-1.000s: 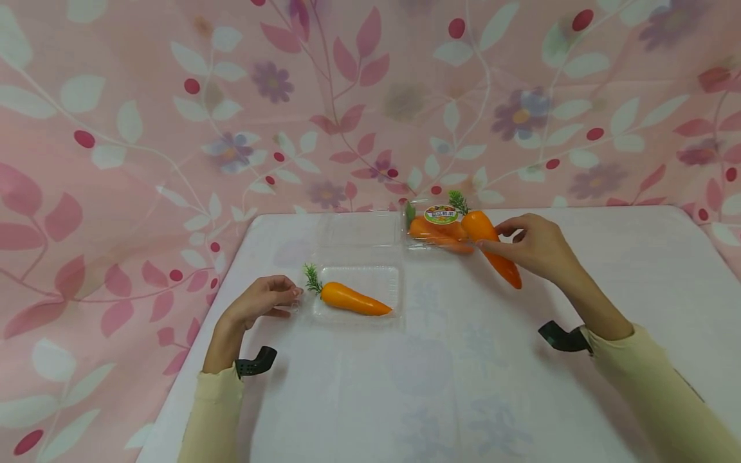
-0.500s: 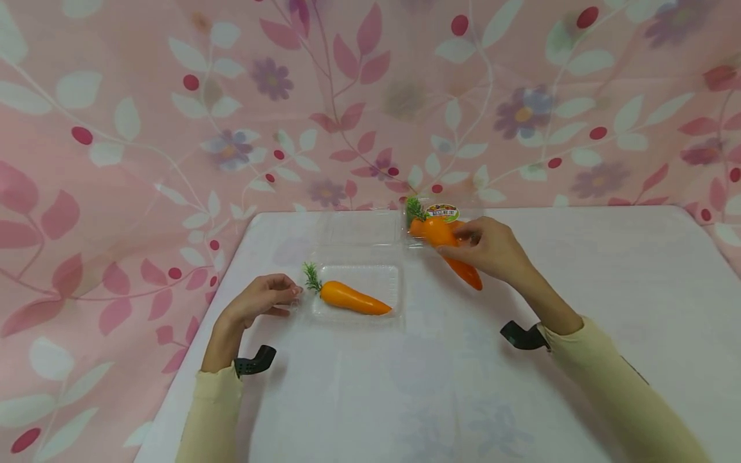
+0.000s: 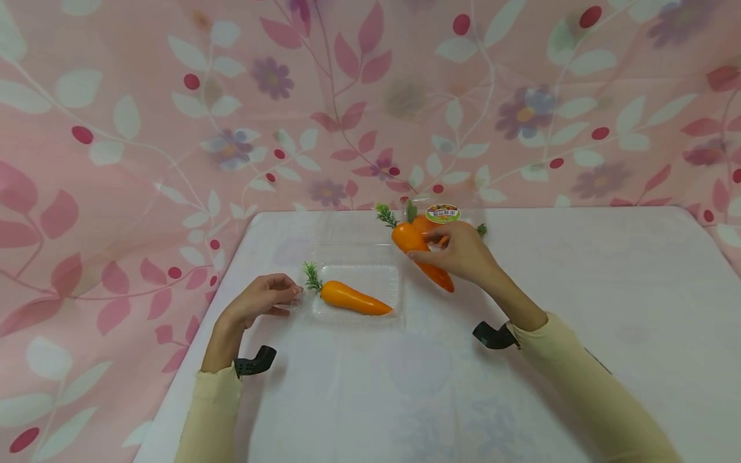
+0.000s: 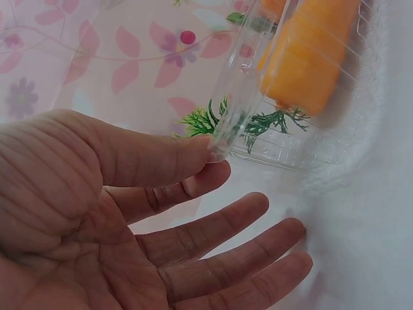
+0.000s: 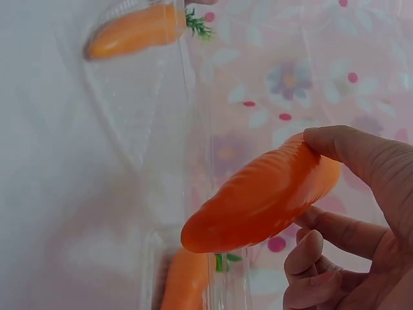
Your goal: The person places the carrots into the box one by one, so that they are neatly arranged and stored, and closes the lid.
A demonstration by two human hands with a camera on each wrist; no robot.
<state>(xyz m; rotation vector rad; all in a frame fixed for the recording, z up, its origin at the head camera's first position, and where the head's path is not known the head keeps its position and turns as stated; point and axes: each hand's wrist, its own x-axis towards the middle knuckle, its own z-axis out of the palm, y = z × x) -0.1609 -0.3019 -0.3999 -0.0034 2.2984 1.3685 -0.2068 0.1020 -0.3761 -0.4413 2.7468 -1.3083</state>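
The right hand (image 3: 460,252) pinches an orange carrot (image 3: 410,239), partly blocking a labelled clear box of carrots (image 3: 442,213) just behind it. The left hand (image 3: 266,299), other fingers loosely spread, pinches the rim of an open clamshell (image 3: 376,276); another carrot (image 3: 353,298) lies inside, to that hand's right.
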